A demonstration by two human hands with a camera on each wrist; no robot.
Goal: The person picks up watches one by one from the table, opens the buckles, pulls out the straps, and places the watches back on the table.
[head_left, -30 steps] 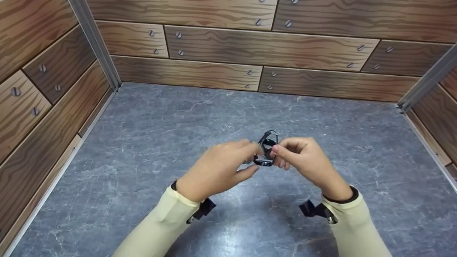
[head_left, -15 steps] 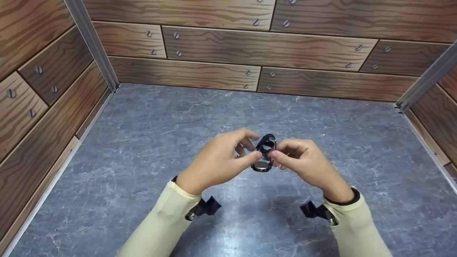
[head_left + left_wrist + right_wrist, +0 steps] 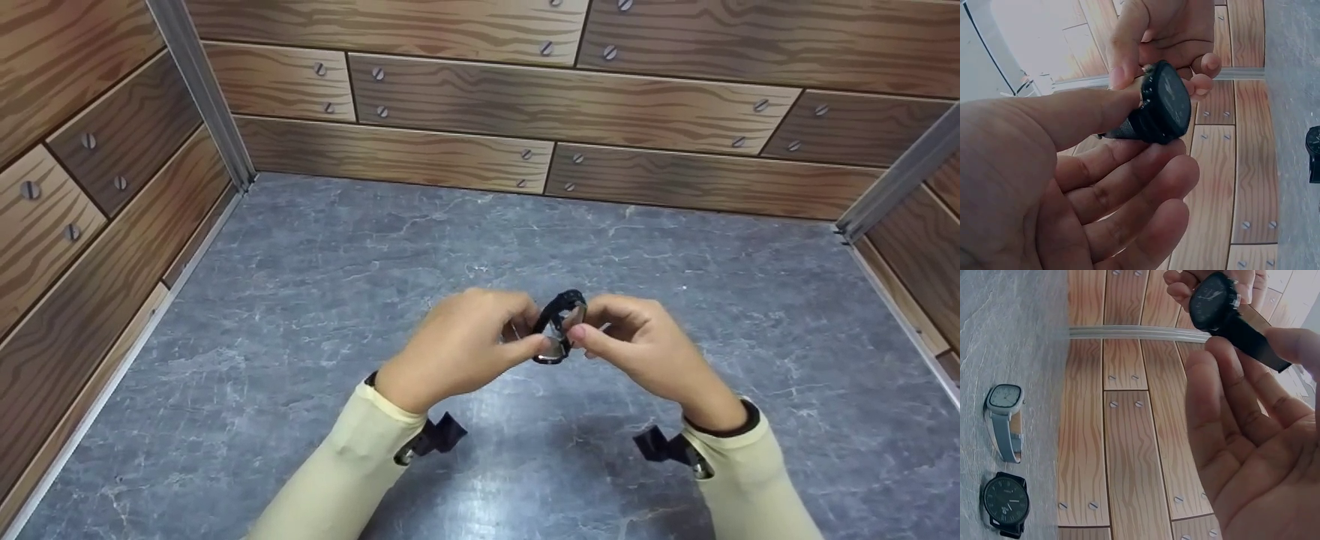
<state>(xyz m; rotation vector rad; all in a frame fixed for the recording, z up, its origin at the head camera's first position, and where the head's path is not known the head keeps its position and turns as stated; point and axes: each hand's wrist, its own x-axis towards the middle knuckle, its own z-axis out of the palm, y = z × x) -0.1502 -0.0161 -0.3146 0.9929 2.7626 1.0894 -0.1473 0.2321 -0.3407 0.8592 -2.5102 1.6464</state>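
Between the two hands in the head view is a black wristwatch (image 3: pixel 557 309), raised off the table with its strap bent in a loop. My left hand (image 3: pixel 469 337) pinches the watch at its case, thumb on the near side. In the left wrist view the thumb lies along the watch (image 3: pixel 1165 104) and the other fingers stretch underneath. My right hand (image 3: pixel 645 341) pinches the strap between thumb and fingers. The right wrist view shows the dark dial of the held watch (image 3: pixel 1213 302) facing the camera, its strap running toward the right thumb (image 3: pixel 1297 346).
On the grey marbled table (image 3: pixel 360 247), the right wrist view shows a watch with a pale squarish case and grey strap (image 3: pixel 1005 396), beside a black round watch (image 3: pixel 1006 499). A dark watch (image 3: pixel 1314 143) is cut off in the left wrist view. Wood-patterned walls (image 3: pixel 450 90) enclose the table.
My left hand, fingers spread half a second ago, has closed in on the watch case. The watch has turned and come slightly lower. My right hand has kept its hold, barely moving.
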